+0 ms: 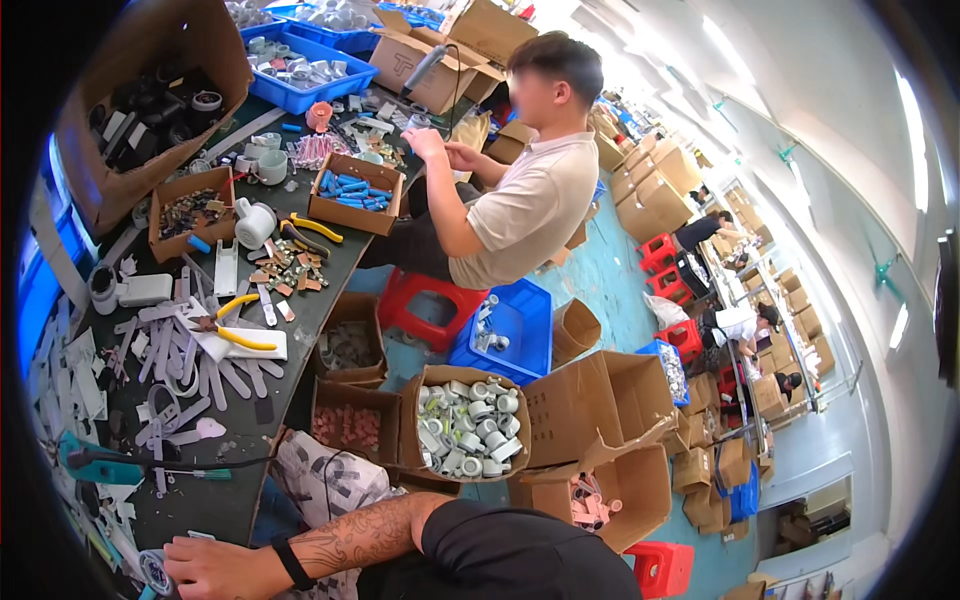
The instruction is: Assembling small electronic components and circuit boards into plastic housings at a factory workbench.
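"Down at the lower left of the frame, what is the right hand [222, 570] doing?"

"Its fingers are bent against a round grey part [155, 573] near the dark rim. Whether they close around it, I cannot tell; the part is only partly visible."

"And behind the hand?"

"A black wristband [293, 565], then the forearm [360, 535], running right to a black sleeve [520, 550] at the bottom centre. Patterned cloth [325, 472] shows just above the forearm."

"What lies on the dark tabletop [225, 500]?"

"Above the hand, a dark cable [205, 465] crosses it beside a teal object [100, 465] at the left. Higher up, grey strips [215, 385] lie heaped about yellow-handled pliers [245, 341]. A second yellow-handled pair [317, 227] lies near a scatter of small metal pieces [285, 268]."

"Farther out?"

"Toward the upper left, a small carton [345, 212] holds blue cylinders [352, 188], and beyond it a blue bin [295, 98] holds pale parts. At upper centre a co-worker [540, 200] in a light shirt sits on a red stool [430, 308], both hands raised near the table edge. Below that stool, right of a carton of pinkish pieces [347, 428], another carton is full of pale round parts [470, 430]."
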The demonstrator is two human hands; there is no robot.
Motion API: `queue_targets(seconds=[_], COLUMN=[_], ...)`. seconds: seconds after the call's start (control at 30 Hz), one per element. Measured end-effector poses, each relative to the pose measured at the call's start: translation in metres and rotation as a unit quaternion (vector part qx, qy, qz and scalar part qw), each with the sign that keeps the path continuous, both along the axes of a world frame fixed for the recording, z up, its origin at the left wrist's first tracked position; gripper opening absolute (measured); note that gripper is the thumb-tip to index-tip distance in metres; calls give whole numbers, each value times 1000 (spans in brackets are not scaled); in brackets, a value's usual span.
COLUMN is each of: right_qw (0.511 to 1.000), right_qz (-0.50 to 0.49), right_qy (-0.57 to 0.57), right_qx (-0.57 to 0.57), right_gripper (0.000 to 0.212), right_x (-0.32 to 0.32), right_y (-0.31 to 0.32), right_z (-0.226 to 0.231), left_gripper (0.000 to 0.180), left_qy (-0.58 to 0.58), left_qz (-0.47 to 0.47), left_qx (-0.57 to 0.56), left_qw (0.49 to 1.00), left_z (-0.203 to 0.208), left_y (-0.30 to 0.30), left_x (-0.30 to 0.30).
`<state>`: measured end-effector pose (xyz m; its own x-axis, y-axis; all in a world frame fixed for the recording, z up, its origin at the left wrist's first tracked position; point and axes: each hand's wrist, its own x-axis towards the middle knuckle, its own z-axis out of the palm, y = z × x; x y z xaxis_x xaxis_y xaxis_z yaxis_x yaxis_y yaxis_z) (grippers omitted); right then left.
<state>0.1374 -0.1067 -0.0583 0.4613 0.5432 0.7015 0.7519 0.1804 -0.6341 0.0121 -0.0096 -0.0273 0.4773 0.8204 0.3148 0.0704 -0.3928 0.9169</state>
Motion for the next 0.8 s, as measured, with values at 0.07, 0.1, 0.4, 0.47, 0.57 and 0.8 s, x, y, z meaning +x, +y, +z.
queue_targets(seconds=[0.07,0.1,0.4,0.47,0.57,0.8], right_qw=[1000,1000,1000,1000,999,999], right_qz=[6,5,7,17,-17,37], right_qy=[5,6,-5,-12,-27,1], right_qx=[5,5,7,5,-2,12], right_gripper=[27,27,27,27,26,21], right_x=[0,0,-2,0,6,-3], right_y=[0,1,5,3,0,1], right_z=[2,2,-1,-1,-7,9], left_gripper=[21,21,23,23,24,28], left_qy=[-1,-12,11,30,-121,-39], left_qz=[-7,-8,15,21,23,48], left_qx=[6,-15,-46,-40,-175,-71], left_qw=[1000,1000,999,999,977,996], left_z=[-6,-9,-15,-14,-12,8], left_y=[5,7,14,13,13,10], left_x=[-2,-3,-8,-5,4,-10])
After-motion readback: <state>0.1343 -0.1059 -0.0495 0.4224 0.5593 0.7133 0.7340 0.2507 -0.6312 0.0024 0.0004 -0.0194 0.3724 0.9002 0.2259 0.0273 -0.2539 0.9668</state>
